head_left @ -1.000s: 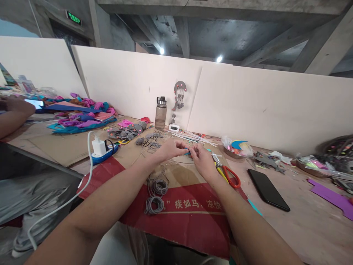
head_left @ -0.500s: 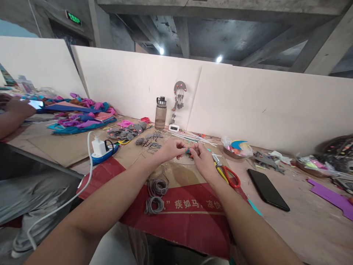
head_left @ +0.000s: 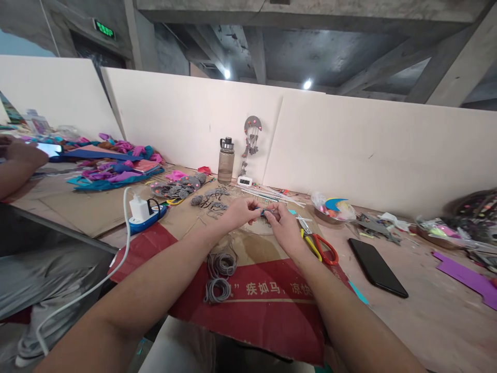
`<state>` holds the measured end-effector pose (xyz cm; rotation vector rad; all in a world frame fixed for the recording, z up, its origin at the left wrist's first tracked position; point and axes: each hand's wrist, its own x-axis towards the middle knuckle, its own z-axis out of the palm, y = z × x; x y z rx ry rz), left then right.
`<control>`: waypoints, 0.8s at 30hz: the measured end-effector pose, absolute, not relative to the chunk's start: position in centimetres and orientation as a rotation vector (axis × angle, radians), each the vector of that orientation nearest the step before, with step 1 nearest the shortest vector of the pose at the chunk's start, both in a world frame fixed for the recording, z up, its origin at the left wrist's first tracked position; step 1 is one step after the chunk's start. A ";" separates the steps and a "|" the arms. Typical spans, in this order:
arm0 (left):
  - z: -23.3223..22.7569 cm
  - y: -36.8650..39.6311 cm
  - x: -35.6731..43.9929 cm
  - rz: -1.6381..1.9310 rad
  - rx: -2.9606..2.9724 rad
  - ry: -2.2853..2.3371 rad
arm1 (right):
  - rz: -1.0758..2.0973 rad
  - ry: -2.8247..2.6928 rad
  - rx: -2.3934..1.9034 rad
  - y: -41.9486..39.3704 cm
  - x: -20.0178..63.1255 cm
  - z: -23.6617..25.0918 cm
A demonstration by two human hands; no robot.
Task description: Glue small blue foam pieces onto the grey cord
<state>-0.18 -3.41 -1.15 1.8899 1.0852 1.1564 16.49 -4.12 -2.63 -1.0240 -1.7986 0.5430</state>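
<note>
My left hand and my right hand meet over the cardboard, thumbs and forefingers pinched close together. Between the fingertips shows a small blue piece; its kind is too small to make out, and the fingers cover most of it. Both hands appear closed on it. Nearer my body lie coils of grey cord on the red printed cardboard. Just right of my right hand are scissors with red handles and a yellow-handled tool.
A water bottle and a small white clock stand by the white partition. A black phone lies to the right. On the left are a blue power strip, coloured scraps and another person's hand.
My hands stay together with only slight finger movement; the right fingers have curled a little further over the small piece. The camera view has shifted very slightly.
</note>
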 end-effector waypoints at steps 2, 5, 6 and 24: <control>-1.2 -3.4 -0.2 1.170 1.901 1.070 | 0.560 -1.787 -1.021 -4.1 16.5 -2.6; -1.0 -3.5 -0.1 1.182 1.893 1.064 | 0.594 -1.759 -1.014 -4.2 16.5 -2.4; -1.0 -3.6 0.0 1.183 1.884 1.065 | 0.607 -1.750 -1.014 -4.2 16.5 -2.4; -1.9 -3.2 0.2 1.239 1.980 1.114 | 0.682 -1.706 -0.997 -3.6 16.5 -3.1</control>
